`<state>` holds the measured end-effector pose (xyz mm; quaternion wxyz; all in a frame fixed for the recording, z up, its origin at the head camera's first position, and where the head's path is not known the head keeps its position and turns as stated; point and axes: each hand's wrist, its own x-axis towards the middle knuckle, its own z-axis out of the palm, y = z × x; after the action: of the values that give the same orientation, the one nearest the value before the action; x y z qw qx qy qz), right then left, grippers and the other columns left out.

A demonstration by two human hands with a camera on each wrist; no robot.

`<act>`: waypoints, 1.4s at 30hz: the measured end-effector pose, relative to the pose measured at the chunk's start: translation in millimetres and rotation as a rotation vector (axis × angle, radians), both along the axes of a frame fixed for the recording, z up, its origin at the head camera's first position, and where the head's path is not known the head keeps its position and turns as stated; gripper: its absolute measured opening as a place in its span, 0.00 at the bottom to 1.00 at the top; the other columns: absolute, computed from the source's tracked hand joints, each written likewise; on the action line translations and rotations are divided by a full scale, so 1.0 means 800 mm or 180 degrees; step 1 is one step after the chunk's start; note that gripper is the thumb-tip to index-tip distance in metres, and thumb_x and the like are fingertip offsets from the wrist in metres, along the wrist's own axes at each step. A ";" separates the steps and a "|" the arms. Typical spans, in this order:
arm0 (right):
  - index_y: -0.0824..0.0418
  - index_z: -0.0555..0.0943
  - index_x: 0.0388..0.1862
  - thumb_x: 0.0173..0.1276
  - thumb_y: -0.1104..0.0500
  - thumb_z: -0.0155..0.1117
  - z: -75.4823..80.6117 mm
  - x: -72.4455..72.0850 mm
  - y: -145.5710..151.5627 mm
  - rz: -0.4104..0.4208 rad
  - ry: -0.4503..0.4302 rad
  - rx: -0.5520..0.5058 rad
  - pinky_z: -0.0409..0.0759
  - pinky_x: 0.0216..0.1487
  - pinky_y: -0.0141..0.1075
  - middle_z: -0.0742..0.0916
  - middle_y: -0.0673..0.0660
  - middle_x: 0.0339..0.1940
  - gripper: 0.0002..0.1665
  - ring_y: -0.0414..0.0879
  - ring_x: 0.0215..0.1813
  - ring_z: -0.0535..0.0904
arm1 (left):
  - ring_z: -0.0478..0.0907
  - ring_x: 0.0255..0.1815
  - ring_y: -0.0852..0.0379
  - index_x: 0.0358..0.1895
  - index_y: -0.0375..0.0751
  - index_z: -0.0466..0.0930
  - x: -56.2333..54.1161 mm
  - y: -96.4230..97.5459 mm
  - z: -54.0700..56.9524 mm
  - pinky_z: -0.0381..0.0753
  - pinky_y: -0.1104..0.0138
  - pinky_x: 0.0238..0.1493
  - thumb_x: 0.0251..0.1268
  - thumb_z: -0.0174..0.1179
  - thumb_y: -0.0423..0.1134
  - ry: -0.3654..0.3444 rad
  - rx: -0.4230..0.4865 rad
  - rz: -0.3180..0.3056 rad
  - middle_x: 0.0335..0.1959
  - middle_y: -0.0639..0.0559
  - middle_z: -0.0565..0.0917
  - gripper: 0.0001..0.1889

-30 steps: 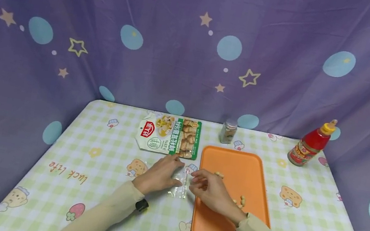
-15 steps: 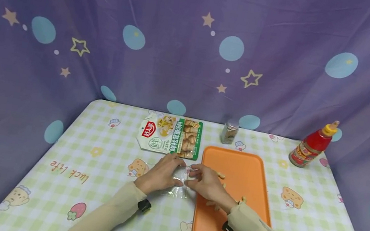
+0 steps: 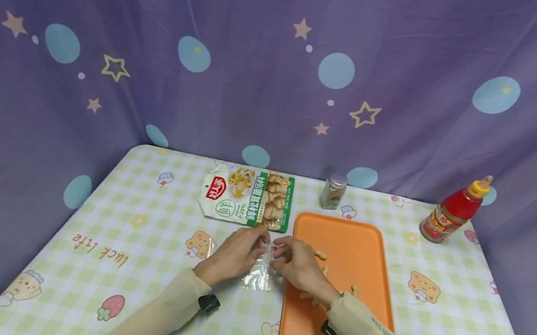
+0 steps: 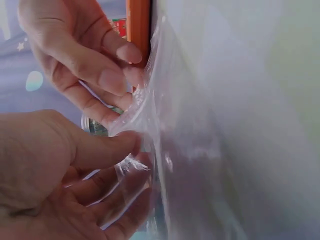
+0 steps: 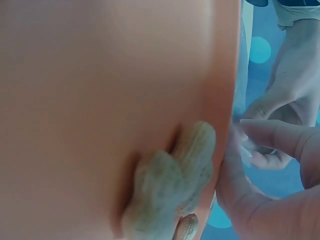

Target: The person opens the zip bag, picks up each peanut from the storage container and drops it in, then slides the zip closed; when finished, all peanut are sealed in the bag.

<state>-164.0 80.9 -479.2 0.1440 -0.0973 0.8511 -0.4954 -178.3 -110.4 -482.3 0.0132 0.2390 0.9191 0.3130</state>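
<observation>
A clear plastic bag point(image 3: 258, 277) lies on the checked tablecloth, left of an orange tray point(image 3: 342, 235). My left hand point(image 3: 235, 253) pinches its upper edge between thumb and fingers; in the left wrist view the film point(image 4: 150, 120) is drawn up and wrinkled there. Opposite, my right hand point(image 3: 303, 264) reaches across the tray's left side, thumb and forefinger meeting at the same edge of the bag. Several peanuts point(image 3: 320, 255) in their shells are on the tray, partly hidden by the right hand and wrist. Close up, the right wrist view shows peanuts point(image 5: 155, 195) near the tray's rim.
Behind the hands lies a green and white food pouch point(image 3: 227, 193) with mushroom pictures. A small spice jar point(image 3: 333, 194) stands beyond the tray, and a red sauce bottle point(image 3: 453, 214) with a yellow cap stands at the back right. A purple curtain hangs behind the table.
My right hand has moved left from the tray to the bag's edge. The left thumb and fingers have drawn together on the bag, and both hands now meet there.
</observation>
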 end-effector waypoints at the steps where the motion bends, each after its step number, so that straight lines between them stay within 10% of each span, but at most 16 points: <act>1: 0.66 0.81 0.60 0.64 0.71 0.70 0.000 -0.001 0.000 0.0012 0.0004 -0.0013 0.84 0.36 0.34 0.90 0.59 0.42 0.24 0.43 0.37 0.85 | 0.81 0.35 0.58 0.45 0.43 0.80 0.000 0.000 0.001 0.80 0.65 0.39 0.68 0.66 0.28 0.0005 0.0039 0.0003 0.35 0.49 0.86 0.08; 18: 0.69 0.86 0.46 0.69 0.69 0.70 -0.004 -0.003 0.006 -0.0011 -0.0061 -0.0391 0.87 0.36 0.36 0.93 0.61 0.36 0.08 0.44 0.34 0.89 | 0.85 0.45 0.55 0.48 0.43 0.83 -0.002 -0.004 0.014 0.85 0.60 0.51 0.70 0.67 0.32 0.0041 0.0258 -0.0087 0.44 0.50 0.88 0.08; 27: 0.64 0.87 0.46 0.69 0.65 0.72 0.000 0.001 0.008 -0.0119 -0.0095 -0.0386 0.84 0.34 0.33 0.93 0.57 0.35 0.08 0.43 0.32 0.88 | 0.80 0.60 0.52 0.52 0.42 0.86 0.004 -0.002 0.021 0.79 0.57 0.67 0.69 0.70 0.39 0.0598 0.0292 -0.0010 0.54 0.52 0.85 0.12; 36: 0.60 0.89 0.47 0.69 0.62 0.73 0.003 0.002 0.007 -0.0126 0.0000 -0.0515 0.89 0.39 0.40 0.93 0.56 0.36 0.09 0.45 0.35 0.89 | 0.83 0.29 0.61 0.38 0.44 0.85 0.012 0.006 0.029 0.85 0.70 0.34 0.69 0.70 0.39 0.0119 0.0806 0.0239 0.30 0.54 0.87 0.04; 42: 0.59 0.89 0.45 0.69 0.64 0.72 0.004 0.003 0.006 -0.0115 0.0125 -0.0497 0.86 0.35 0.33 0.93 0.56 0.34 0.07 0.43 0.33 0.89 | 0.84 0.24 0.65 0.36 0.42 0.84 0.015 0.009 0.028 0.84 0.73 0.30 0.68 0.71 0.44 -0.0086 0.0951 0.0360 0.26 0.51 0.87 0.10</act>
<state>-161.3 85.6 -476.2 0.1103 -0.1025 0.8142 -0.5607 -166.2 -103.1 -459.8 -0.0279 0.1819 0.8740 0.4497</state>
